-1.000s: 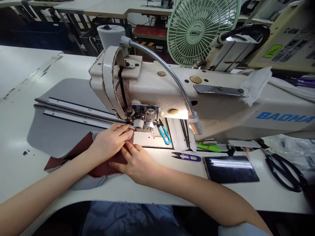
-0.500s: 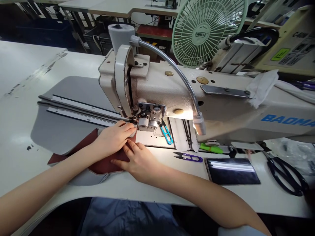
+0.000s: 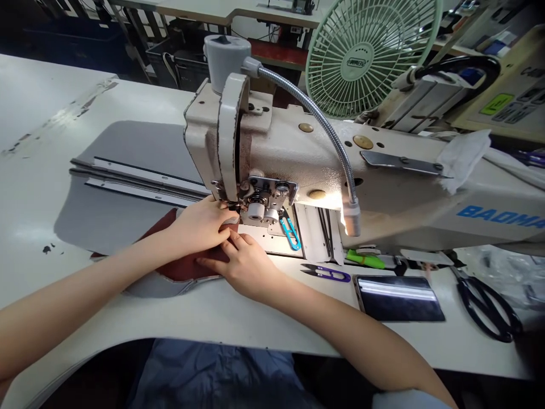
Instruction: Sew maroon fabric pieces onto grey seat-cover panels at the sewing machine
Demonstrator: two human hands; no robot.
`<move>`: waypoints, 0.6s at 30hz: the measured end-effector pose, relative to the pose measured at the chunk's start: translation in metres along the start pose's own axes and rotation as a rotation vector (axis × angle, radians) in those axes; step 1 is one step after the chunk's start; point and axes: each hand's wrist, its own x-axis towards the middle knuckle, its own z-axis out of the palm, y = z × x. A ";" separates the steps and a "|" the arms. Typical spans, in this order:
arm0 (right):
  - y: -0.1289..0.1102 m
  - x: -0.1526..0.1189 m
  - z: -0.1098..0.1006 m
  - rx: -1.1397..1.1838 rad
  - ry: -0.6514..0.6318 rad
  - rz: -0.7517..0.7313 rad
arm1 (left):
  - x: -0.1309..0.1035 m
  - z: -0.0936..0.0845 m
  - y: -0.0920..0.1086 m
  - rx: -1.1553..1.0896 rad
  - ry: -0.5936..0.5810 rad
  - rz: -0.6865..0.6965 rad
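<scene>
A dark red fabric piece (image 3: 181, 270) with grey edging lies below the needle area of a sewing machine (image 3: 255, 207). My left hand (image 3: 204, 224) is closed on it near the presser foot, fingers together over a small grey edge. Beside it, my right hand (image 3: 249, 264) rests on the red fabric with its thumb stretched out to the left and fingertips close to the left thumb. A larger grey fabric panel (image 3: 102, 221), with white strips and a dark zipper-like band across it, spreads to the left. The needle tip is hidden behind the machine parts.
Blue thread snips (image 3: 290, 232) lie by the machine bed, with purple thread snips (image 3: 327, 274) nearer. A phone (image 3: 398, 298), black-handled scissors (image 3: 487, 309) and a green-handled tool (image 3: 366, 259) are on the right. A lamp (image 3: 351, 218) hangs low; a green fan (image 3: 370, 57) stands behind.
The view has shifted slightly, so the machine sits farther right. Both hands remain on the red fabric; the left fingers reach closer under the machine head, and the fabric has moved slightly toward it.
</scene>
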 end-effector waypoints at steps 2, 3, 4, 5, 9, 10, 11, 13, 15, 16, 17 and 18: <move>0.000 -0.001 0.002 0.003 0.011 0.001 | -0.007 -0.006 0.006 -0.020 -0.020 0.039; 0.000 -0.001 0.002 0.003 0.015 0.000 | -0.011 -0.009 0.009 -0.030 -0.029 0.043; -0.001 -0.001 0.002 0.003 0.018 0.000 | -0.013 -0.011 0.012 -0.037 -0.034 0.034; -0.001 -0.001 0.002 0.007 0.021 0.002 | -0.016 -0.012 0.014 -0.042 -0.034 0.016; 0.002 0.001 0.005 0.044 0.041 0.040 | -0.013 -0.009 0.015 -0.048 -0.016 -0.023; 0.004 0.002 0.006 0.049 0.051 0.050 | -0.009 -0.008 0.014 -0.045 -0.012 -0.023; 0.006 0.003 0.008 0.052 0.061 0.059 | -0.006 -0.007 0.013 -0.036 -0.009 -0.026; 0.012 0.005 0.012 0.056 0.074 0.067 | 0.002 -0.006 0.011 0.006 -0.031 -0.034; 0.016 0.006 0.015 0.067 0.069 0.072 | 0.007 -0.008 0.012 0.060 -0.094 -0.035; 0.017 0.007 0.014 0.076 0.065 0.078 | 0.006 -0.011 0.012 0.080 -0.123 -0.024; 0.018 0.008 0.013 0.088 0.062 0.089 | 0.004 -0.014 0.013 0.094 -0.134 -0.002; 0.018 0.010 0.009 0.105 0.060 0.105 | -0.001 -0.019 0.014 0.105 -0.127 0.029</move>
